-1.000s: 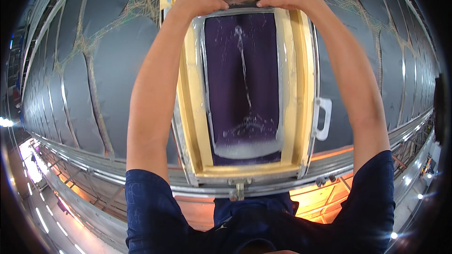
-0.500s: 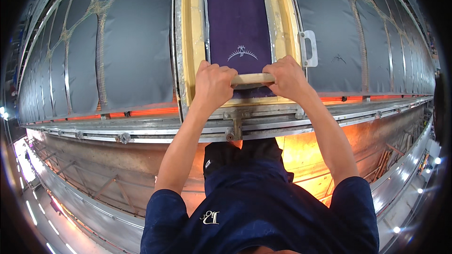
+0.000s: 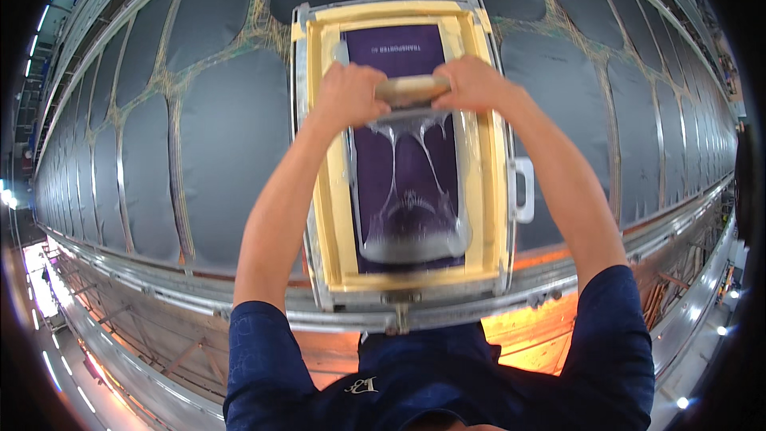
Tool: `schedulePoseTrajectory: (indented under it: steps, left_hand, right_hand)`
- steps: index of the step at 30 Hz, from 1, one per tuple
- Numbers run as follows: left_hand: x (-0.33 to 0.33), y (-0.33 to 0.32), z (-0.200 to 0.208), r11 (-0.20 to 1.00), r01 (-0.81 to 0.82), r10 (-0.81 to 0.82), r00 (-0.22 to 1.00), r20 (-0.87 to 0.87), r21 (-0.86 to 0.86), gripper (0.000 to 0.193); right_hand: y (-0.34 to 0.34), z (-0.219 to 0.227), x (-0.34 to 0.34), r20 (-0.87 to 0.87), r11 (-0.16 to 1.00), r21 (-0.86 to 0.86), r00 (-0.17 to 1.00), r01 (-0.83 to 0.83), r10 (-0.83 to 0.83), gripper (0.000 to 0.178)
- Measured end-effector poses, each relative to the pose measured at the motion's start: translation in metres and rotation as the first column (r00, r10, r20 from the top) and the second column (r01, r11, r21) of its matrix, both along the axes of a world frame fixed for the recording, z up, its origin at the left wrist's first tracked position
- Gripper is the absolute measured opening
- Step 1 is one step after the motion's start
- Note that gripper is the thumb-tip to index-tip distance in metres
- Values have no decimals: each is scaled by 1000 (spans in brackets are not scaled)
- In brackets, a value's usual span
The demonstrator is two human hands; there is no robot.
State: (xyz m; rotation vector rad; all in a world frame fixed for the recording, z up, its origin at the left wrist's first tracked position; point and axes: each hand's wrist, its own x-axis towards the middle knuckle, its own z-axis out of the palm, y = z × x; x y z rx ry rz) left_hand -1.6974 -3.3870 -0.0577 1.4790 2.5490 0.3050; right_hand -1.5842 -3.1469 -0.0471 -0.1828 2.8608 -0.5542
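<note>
I see left hand (image 3: 349, 96) and right hand (image 3: 476, 84) gripping the bar (image 3: 411, 90) inside the yellow frame (image 3: 339, 223), maybe spreading goo (image 3: 407, 251); next, press evenly.

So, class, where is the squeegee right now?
In the head view, the squeegee is held between the left hand and the right hand, across the upper half of the purple screen mesh, within the yellow-edged frame.

I'm standing in what looks like a screen-printing workshop: the hands (image 3: 349, 96) grip a squeegee (image 3: 411, 91) over a yellow-edged screen frame (image 3: 337, 243). Dark panels (image 3: 227, 144) run in rows away to either side of them. Nearer the body lies a metal rail (image 3: 455, 314); strip lights (image 3: 49, 365) shine far to their left.
</note>
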Motion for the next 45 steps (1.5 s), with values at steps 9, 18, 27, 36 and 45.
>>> schedulePoseTrajectory:
  steps: [9, 18, 27, 36, 45]
  left_hand:
    - [-168, 105, 1, 989, -120, 129, 985, 116, -81, 56]
    - [-169, 103, -9, 986, -159, 164, 979, 124, -53, 60]
    - [-22, 16, -6, 996, -87, 87, 996, 11, -33, 44]
    - [225, -119, -19, 978, -75, 75, 997, 7, 196, 24]
    - [245, -129, 1, 979, -37, 50, 997, -58, 200, 35]
  right_hand:
    - [101, -22, -172, 0, 996, -7, 996, 94, -94, 49]
    - [96, -14, -175, 31, 999, 33, 999, 30, -31, 48]
    - [9, -18, -28, -6, 997, -30, 997, 70, -70, 41]
    - [-127, 3, 208, 170, 998, -11, 984, 55, -52, 44]
    - [4, -82, 220, -210, 444, -190, 405, 876, -890, 46]
